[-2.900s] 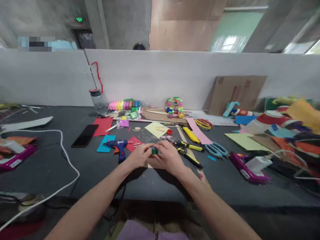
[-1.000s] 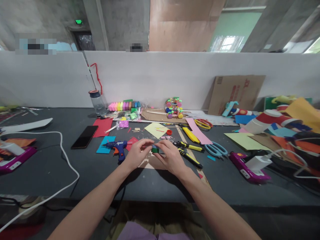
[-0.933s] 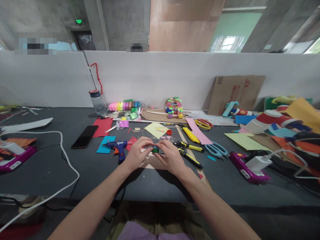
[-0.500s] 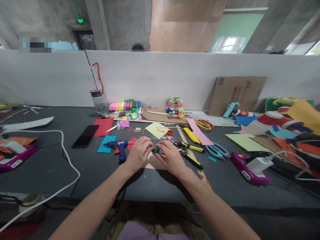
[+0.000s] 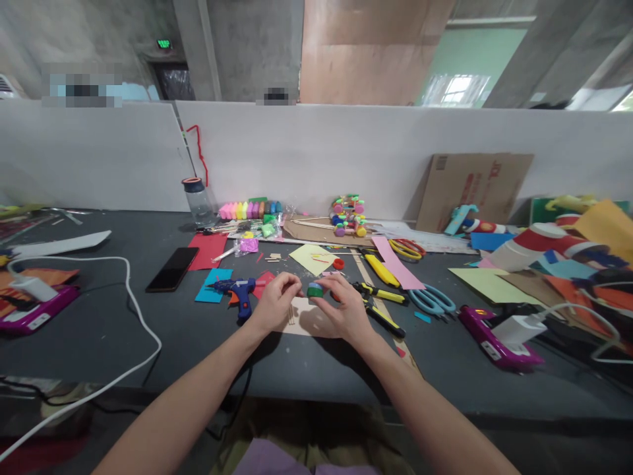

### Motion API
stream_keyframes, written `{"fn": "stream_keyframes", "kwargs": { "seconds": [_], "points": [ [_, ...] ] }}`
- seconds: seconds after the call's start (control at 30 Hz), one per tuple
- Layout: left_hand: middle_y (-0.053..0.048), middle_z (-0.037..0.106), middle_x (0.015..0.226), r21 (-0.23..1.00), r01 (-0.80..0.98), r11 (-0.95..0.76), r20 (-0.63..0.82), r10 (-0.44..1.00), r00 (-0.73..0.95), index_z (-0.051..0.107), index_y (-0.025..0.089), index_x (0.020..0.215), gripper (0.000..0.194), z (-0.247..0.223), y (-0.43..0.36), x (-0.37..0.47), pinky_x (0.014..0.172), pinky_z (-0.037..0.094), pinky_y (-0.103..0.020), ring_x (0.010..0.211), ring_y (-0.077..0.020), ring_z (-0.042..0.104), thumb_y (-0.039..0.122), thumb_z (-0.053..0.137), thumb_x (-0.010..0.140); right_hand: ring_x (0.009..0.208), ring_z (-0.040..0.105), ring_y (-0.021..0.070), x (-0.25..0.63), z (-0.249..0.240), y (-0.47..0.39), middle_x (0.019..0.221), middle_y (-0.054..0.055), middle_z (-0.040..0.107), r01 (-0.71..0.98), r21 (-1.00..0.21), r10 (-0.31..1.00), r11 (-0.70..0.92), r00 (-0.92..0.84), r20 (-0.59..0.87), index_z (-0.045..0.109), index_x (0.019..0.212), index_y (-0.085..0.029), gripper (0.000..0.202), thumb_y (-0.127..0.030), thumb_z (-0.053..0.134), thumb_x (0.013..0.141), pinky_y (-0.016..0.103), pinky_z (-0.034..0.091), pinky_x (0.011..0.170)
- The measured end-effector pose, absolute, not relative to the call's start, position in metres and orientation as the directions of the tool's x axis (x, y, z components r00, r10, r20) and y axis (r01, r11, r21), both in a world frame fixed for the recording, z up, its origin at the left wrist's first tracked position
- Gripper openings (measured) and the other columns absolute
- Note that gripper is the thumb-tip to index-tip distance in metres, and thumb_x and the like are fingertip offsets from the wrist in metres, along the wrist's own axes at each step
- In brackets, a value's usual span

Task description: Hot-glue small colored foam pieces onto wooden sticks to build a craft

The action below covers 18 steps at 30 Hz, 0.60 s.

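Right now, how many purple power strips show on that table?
2. One purple strip lies at the picture's left edge, partly cut off; another power strip lies toward the right side of the table. More could be hidden.

The place looked like a craft workshop, set in a bare concrete hall. A long dark worktop (image 5: 297,366) carried a glue gun (image 5: 242,290), scissors (image 5: 430,301), yellow-handled pliers (image 5: 383,291), coloured paper (image 5: 208,251) and small sticks (image 5: 273,258), with scraps (image 5: 422,317) scattered among them. Power strips (image 5: 477,330) lay at either side, and cardboard (image 5: 475,188) leaned against the white partition (image 5: 287,155) at the back. Beyond the partition rose raw concrete walls (image 5: 257,49) with a lit green sign (image 5: 163,44), and a window (image 5: 455,91) glowed at the right.
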<state>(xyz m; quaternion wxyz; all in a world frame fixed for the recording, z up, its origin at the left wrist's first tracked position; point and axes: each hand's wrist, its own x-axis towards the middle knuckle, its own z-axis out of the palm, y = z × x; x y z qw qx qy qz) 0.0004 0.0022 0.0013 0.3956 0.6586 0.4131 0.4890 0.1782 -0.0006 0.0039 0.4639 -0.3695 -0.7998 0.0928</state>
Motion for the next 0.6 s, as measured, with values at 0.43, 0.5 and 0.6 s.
{"fn": "stream_keyframes", "kwargs": {
  "seconds": [0.43, 0.5, 0.6],
  "points": [
    [-0.01, 0.055, 0.113, 0.645, 0.454, -0.615, 0.566, 0.783, 0.256, 0.052, 0.018, 0.114, 0.029, -0.0016, -0.0004, 0.0018, 0.092, 0.043, -0.037, 0.105, -0.0203, 0.053, 0.015, 0.047, 0.086, 0.082, 0.059, 0.0178, 0.1778, 0.0027, 0.0018, 0.095, 0.005, 0.062, 0.417, -0.602, 0.722, 0.681, -0.246, 0.647, 0.06, 0.102, -0.021, 0.021, -0.019, 0.061, 0.08, 0.03, 0.049, 0.071],
    [-0.011, 0.054, 0.119, 0.642, 0.41, -0.648, 0.582, 0.76, 0.289, 0.05, 0.02, 0.12, 0.035, 0.0009, -0.0023, 0.0013, 0.098, 0.041, -0.039, 0.114, -0.0217, 0.049, 0.016, 0.05, 0.085, 0.086, 0.059, 0.0186, 0.178, 0.0031, 0.0015, 0.096, 0.005, 0.062, 0.406, -0.592, 0.71, 0.696, -0.265, 0.653, 0.06, 0.103, -0.021, 0.022, -0.018, 0.061, 0.081, 0.031, 0.05, 0.073],
    [-0.011, 0.056, 0.12, 0.645, 0.386, -0.66, 0.567, 0.751, 0.338, 0.052, 0.019, 0.12, 0.038, 0.0018, -0.0034, 0.0009, 0.098, 0.041, -0.04, 0.114, -0.0221, 0.05, 0.018, 0.054, 0.083, 0.095, 0.058, 0.0203, 0.1784, 0.004, 0.0003, 0.1, 0.006, 0.06, 0.399, -0.568, 0.686, 0.72, -0.286, 0.669, 0.061, 0.106, -0.022, 0.024, -0.019, 0.061, 0.082, 0.035, 0.05, 0.082]
  ]
}}
